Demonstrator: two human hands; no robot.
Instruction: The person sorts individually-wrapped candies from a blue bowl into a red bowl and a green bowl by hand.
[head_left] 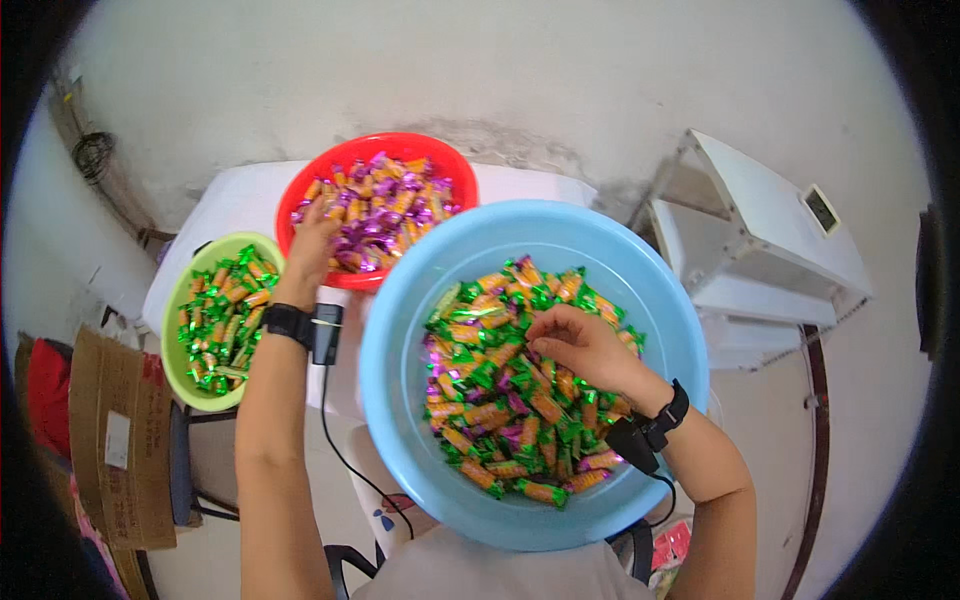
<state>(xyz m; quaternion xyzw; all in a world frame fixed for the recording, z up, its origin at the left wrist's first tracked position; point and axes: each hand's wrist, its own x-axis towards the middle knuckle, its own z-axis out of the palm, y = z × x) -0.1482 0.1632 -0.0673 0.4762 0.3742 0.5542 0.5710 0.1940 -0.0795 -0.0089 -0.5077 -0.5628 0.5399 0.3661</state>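
A large light-blue basin [535, 222] in front of me holds a heap of orange candies [490, 415] in twisted wrappers, most with green ends, a few with purple. Over this heap my right hand [585, 345] is closed, its thumb near its curled fingertips; whatever they grip is hidden. Farther left stands a red basin [388, 142] of purple-wrapped candies [385, 215]. My left hand [313, 242] reaches over its left rim, fingers stretched toward the candies, with no candy visible in them. A light-green basin [175, 350] of green-wrapped candies [225, 320] sits beside my left wrist.
The red and green basins rest on a white-covered table [540, 183] against the wall. To the right is a white shelf-like stand [740, 220] bearing a small display [822, 211]. A cardboard box [125, 440] stands at left. Cables [345, 455] trail from both wristbands.
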